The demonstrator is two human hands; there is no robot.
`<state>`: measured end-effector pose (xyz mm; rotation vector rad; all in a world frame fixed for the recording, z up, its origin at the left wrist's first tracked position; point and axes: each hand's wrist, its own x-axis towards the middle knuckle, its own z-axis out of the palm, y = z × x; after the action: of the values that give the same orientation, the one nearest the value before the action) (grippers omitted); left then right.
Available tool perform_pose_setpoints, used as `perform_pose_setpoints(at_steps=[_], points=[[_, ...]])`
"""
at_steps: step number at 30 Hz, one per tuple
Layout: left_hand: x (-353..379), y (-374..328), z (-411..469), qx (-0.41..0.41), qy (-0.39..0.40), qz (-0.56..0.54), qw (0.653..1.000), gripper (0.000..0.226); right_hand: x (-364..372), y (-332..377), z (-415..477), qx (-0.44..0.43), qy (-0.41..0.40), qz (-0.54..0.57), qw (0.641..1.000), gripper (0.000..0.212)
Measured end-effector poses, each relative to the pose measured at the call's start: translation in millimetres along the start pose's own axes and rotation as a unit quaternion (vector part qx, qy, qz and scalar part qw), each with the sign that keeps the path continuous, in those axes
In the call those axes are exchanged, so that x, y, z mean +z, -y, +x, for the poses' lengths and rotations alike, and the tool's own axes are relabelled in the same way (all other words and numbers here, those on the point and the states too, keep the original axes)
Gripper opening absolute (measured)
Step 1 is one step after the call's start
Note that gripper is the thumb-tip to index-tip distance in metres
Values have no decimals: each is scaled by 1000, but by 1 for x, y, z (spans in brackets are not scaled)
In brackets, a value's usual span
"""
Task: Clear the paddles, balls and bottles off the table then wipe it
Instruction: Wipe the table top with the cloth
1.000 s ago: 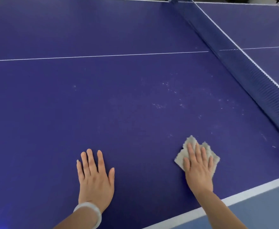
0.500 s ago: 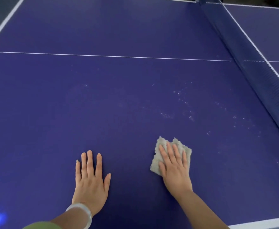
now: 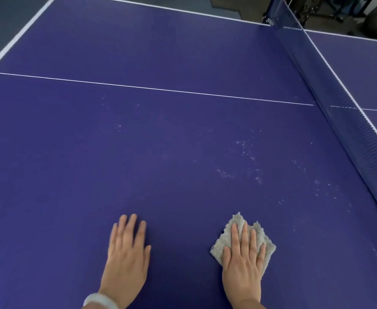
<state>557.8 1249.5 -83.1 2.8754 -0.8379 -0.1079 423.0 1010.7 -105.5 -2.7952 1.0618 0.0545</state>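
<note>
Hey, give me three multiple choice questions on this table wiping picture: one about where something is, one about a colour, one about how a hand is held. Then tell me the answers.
1. Where is the cloth?
A) under the right hand
B) in a bucket
C) draped over a chair

2. What colour is the top of the table?
A) green
B) bluish purple
C) red

3. How is the left hand held?
A) in a fist
B) flat on the table, fingers straight
C) curled round a bottle

Answers:
1 A: the right hand's straight fingers press down on the cloth, whose edges stick out around them.
2 B: the whole surface is bluish purple with white lines.
3 B: the palm faces down on the bare top with nothing in its grip.
</note>
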Motion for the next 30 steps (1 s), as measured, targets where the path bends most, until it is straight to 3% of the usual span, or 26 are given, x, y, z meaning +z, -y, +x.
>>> perform_pose_setpoints(at_steps=[3,7,14,18,20,22,24,26,28,30], points=[[-1,-36,23,44,39,-11,998,59,0,1,7,-19,11,2,1000,58],[8,-70,47,-21,56,-24,998,61,-7,6,26,-99,35,-29,994,58],[17,-74,47,-29,61,0,998,62,-11,48,106,-223,38,-43,973,56],[19,-75,48,-37,45,4,998,60,-17,36,152,-280,68,-50,956,57],[20,-75,48,-38,45,1,998,59,-21,3,165,-197,53,-48,978,57],[21,-75,49,-37,46,2,998,59,-27,-42,166,-21,45,-23,999,55],[21,-75,49,-36,47,0,998,59,-37,-78,154,153,45,13,987,56],[22,-74,48,-38,46,0,998,59,-42,-83,136,255,50,41,965,57],[21,-74,48,-37,51,2,998,59,-36,-57,114,281,40,48,958,57],[21,-74,48,-36,52,7,998,60,-25,-16,89,207,13,30,978,56]])
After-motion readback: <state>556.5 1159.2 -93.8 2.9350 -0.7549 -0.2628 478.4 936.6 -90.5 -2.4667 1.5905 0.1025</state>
